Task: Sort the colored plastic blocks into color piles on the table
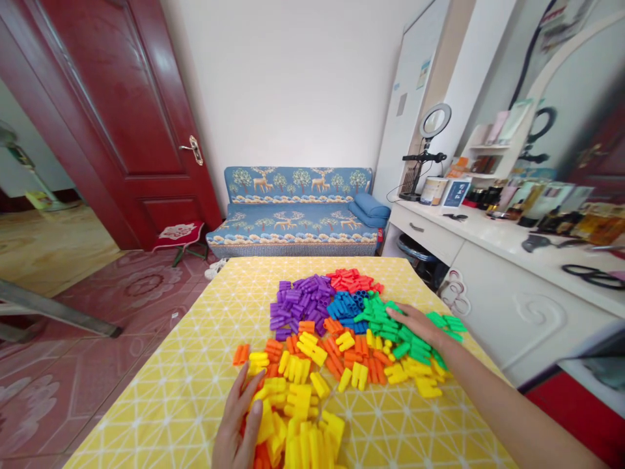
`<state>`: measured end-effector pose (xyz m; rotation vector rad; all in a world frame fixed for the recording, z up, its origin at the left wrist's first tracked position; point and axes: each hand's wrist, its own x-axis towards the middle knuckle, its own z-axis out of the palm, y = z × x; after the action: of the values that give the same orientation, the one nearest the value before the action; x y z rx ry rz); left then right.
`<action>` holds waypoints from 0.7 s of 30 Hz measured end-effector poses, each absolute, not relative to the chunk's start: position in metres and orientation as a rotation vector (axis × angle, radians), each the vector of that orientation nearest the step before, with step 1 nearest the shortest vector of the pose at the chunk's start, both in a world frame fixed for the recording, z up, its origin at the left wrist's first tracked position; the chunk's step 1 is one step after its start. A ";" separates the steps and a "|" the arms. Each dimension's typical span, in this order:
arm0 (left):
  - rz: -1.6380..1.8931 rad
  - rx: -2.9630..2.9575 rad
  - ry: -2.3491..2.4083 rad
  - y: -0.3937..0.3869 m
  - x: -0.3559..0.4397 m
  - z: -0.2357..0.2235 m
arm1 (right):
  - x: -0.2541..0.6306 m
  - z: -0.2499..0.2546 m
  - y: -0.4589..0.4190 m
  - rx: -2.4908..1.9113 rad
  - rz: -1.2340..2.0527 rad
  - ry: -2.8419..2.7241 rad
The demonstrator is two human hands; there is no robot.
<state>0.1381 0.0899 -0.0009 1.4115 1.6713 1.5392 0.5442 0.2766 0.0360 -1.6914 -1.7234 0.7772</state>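
My left hand (240, 417) rests at the left edge of a heap of yellow plastic tube pieces (300, 397), fingers apart and touching them. My right hand (415, 322) lies over the green tube pieces (381, 316) at the right, fingers stretched out; part of that pile is hidden beneath it. Between the hands, orange pieces (334, 355) are mixed among yellow ones. Purple pieces (303, 303) form a pile farther back, with blue pieces (347, 304) beside them and red pieces (351, 280) behind.
The pieces lie on a table with a yellow patterned cloth (161, 397). Behind it stands a blue sofa (293, 221). A white dressing table (449, 228) with bottles and a ring light (434, 120) is at the right. A red door (122, 98) and a small stool (178, 233) are at the left.
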 end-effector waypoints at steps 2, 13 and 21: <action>1.496 1.434 1.686 0.090 0.139 -0.004 | 0.514 0.034 0.247 -1.639 0.687 -1.823; 1.568 1.410 1.586 0.078 0.132 0.010 | 0.338 0.048 0.104 -1.090 0.693 -2.126; 1.609 1.340 1.671 0.080 0.127 0.007 | 0.401 0.091 0.274 -1.335 0.249 -1.916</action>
<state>0.1265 0.0799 0.0073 1.3403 1.6708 1.6088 0.4009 0.2741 0.0905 -1.3345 -1.9165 0.2494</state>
